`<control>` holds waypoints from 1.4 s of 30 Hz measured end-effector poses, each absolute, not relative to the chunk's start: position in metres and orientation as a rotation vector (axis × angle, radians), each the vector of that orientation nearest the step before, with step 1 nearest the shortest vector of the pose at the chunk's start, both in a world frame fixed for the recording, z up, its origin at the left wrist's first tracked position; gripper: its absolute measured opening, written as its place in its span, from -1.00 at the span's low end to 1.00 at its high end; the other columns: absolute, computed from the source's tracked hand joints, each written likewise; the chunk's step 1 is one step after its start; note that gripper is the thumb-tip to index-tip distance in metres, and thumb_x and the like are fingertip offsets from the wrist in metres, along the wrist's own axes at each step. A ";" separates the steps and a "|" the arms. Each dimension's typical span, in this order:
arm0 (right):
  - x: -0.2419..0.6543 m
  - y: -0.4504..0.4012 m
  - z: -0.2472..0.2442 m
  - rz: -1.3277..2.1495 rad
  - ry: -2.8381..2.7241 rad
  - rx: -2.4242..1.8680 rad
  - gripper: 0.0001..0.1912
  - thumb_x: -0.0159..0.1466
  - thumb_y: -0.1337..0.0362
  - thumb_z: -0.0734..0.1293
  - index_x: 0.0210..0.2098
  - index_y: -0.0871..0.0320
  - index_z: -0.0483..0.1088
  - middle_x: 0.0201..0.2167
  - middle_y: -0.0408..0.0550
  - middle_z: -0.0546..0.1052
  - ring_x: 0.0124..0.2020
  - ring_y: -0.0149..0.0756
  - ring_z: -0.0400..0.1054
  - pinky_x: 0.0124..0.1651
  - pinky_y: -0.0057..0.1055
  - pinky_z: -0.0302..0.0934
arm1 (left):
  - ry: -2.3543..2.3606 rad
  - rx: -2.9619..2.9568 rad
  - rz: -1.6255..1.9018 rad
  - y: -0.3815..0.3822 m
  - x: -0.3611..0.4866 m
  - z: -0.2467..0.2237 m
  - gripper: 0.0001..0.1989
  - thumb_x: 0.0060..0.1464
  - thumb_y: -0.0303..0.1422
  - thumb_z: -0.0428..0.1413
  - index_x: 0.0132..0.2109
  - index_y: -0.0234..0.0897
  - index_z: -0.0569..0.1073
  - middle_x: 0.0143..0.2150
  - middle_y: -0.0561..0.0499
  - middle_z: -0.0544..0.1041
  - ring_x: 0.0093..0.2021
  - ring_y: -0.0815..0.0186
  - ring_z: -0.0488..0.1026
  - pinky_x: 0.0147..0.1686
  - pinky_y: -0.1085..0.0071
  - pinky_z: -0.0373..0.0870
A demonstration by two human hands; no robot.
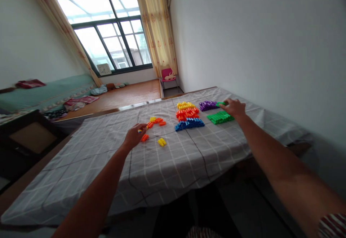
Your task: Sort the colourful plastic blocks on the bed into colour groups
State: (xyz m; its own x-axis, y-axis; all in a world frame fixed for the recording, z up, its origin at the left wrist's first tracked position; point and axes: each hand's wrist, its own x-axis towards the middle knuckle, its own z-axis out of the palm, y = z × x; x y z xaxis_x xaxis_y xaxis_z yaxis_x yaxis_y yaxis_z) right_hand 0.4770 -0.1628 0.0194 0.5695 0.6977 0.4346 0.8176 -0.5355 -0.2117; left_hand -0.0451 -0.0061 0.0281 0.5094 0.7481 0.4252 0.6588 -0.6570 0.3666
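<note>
My right hand [235,107] pinches a green plastic tube [221,104] above the far edge of a pile of green tubes [219,117]. Just left of it lies a pile of purple tubes [207,105]. Beside these, yellow tubes [185,105], orange tubes [187,114] and blue tubes [189,124] form separate stacks. Over on the left, my left hand [134,135] reaches down among scattered orange pieces [158,120], its fingers closed; what they hold is too small to tell. An orange pair [145,137] and a yellow pair [162,142] lie close by.
A grey checked cloth [173,166] covers the table. A white wall [256,43] runs along the right side. Beyond the table are a brown-topped bed [135,90], a pink chair [168,74] and a window [113,39]. A dark cabinet [29,137] stands at left.
</note>
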 end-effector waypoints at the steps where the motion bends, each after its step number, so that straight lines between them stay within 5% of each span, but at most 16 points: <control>1: 0.479 -0.172 0.018 -0.450 -1.184 -2.407 -0.48 0.27 -0.15 0.20 -0.08 0.10 0.47 -0.20 0.14 0.55 -0.04 0.03 0.30 -0.07 -0.09 0.09 | 1.218 2.582 0.852 -0.004 -0.049 0.025 -0.62 0.13 -0.12 0.00 -0.05 -0.19 0.54 -0.15 -0.04 0.58 -0.20 0.24 0.53 -0.16 0.34 0.45; 12: 0.453 -0.204 0.002 -0.636 -1.188 -2.246 -0.43 0.28 -0.13 0.18 -0.02 0.20 0.45 -0.05 0.23 0.52 0.03 0.16 0.24 -0.04 0.03 0.10 | 1.271 2.552 0.847 0.000 -0.060 0.010 -0.64 0.12 -0.15 0.01 -0.07 -0.19 0.55 -0.10 -0.06 0.59 -0.15 0.21 0.54 -0.09 0.31 0.44; 19: 0.350 -0.145 0.017 -0.452 -1.767 -1.555 -0.49 0.42 0.07 -0.01 0.07 0.20 0.38 0.02 0.16 0.50 0.09 -0.09 0.31 0.19 -0.15 0.10 | 1.378 2.506 0.764 -0.002 -0.066 0.013 -0.69 0.13 -0.24 0.03 -0.06 -0.22 0.56 -0.14 -0.05 0.61 -0.15 0.24 0.54 -0.10 0.35 0.44; 25: 0.316 -0.137 -0.002 -0.446 -1.629 -1.564 -0.52 0.41 0.19 -0.02 0.16 0.20 0.31 0.15 0.14 0.42 0.21 -0.11 0.22 0.23 -0.10 0.04 | 1.418 2.573 0.643 0.009 -0.049 0.019 -0.70 0.16 -0.32 0.02 -0.02 -0.20 0.55 -0.08 -0.02 0.61 -0.14 0.26 0.54 -0.07 0.33 0.44; 36: 0.338 -0.143 -0.009 -0.537 -1.424 -1.508 -0.56 0.39 0.30 -0.03 0.05 0.19 0.37 0.03 0.15 0.48 0.10 -0.12 0.32 0.19 -0.09 0.12 | 0.981 2.900 0.240 0.033 0.056 0.025 -0.47 0.02 -0.65 -0.04 0.08 -0.18 0.52 0.14 -0.01 0.51 0.13 0.22 0.38 0.16 0.30 0.28; 42: 0.337 -0.142 -0.007 -0.527 -1.399 -1.445 -0.60 0.39 0.29 -0.01 0.01 0.17 0.37 0.00 0.13 0.50 0.07 -0.14 0.33 0.18 -0.13 0.16 | 0.851 3.018 -0.016 0.044 0.065 0.021 -0.52 -0.04 -0.63 0.01 0.00 -0.20 0.57 0.08 -0.07 0.54 0.06 0.20 0.42 0.16 0.29 0.28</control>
